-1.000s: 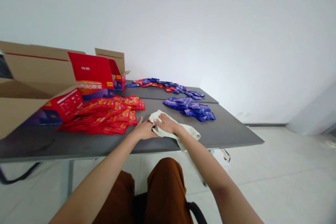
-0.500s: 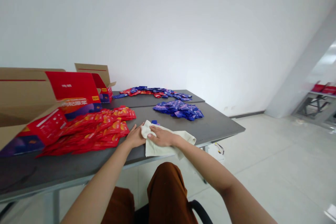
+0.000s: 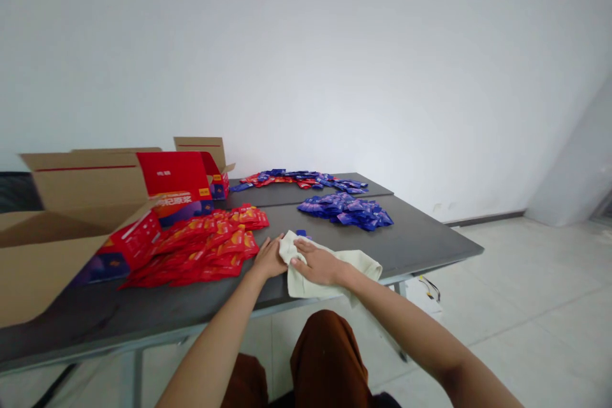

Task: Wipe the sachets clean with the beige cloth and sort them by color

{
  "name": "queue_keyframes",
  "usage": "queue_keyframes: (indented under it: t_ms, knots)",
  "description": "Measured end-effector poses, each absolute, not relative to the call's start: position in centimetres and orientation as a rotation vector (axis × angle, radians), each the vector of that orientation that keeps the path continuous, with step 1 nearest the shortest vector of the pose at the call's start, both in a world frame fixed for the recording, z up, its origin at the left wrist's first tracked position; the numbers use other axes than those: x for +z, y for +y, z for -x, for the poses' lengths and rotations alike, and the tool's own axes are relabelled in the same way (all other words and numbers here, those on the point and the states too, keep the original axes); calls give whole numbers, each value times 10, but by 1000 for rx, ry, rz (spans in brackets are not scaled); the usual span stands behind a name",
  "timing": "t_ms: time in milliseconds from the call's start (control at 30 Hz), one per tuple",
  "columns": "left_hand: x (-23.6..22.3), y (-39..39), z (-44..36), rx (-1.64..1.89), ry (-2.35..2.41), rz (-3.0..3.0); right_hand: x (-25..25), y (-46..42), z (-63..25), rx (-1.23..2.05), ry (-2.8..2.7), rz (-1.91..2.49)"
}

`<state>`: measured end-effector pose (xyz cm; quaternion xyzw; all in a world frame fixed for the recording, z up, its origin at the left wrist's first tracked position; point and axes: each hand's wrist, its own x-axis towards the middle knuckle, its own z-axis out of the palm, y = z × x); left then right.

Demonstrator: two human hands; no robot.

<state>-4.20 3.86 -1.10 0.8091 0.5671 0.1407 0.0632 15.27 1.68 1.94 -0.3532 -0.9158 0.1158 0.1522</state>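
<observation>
Across the grey surface (image 3: 421, 245), a cream cloth (image 3: 335, 279) is pressed flat under the right hand (image 3: 318, 266), its fingers (image 3: 302, 256) spread; the left hand (image 3: 268, 259) is laid against the cloth's edge, fingers spread; red sachets (image 3: 205, 245) are heaped just beside.

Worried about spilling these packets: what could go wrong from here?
The left hand rests right beside the red sachets, so a sideways sweep could scatter them. A lone blue sachet lies at the edge of the cream cloth under the right hand and might get dragged along. The cloth also reaches the table's front edge, so it may slip off.
</observation>
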Motion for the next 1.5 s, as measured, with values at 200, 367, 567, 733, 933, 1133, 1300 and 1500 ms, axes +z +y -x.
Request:
queue_keyframes:
  t_ms: [200,367,567,733,933,1133,1300,1500]
  knots:
    - [-13,45,45,448,1652,-2417,26,17,-158,415,-2699,978]
    - [-4,43,39,496,1574,-2416,21,56,-149,406,-2668,1141]
    - [-2,41,37,485,1612,-2414,21,66,-148,403,-2618,1233]
    - [-10,41,39,520,1714,-2380,18,39,-164,451,-2708,931]
    - [-8,39,36,548,1727,-2349,11,52,-164,561,-2660,906]
    - [0,35,34,571,1667,-2385,6,98,-141,525,-2590,1227]
    - [-3,36,35,561,1705,-2409,3,85,-152,476,-2672,1109]
    - [-13,44,40,483,1661,-2499,3,51,-176,503,-2778,802]
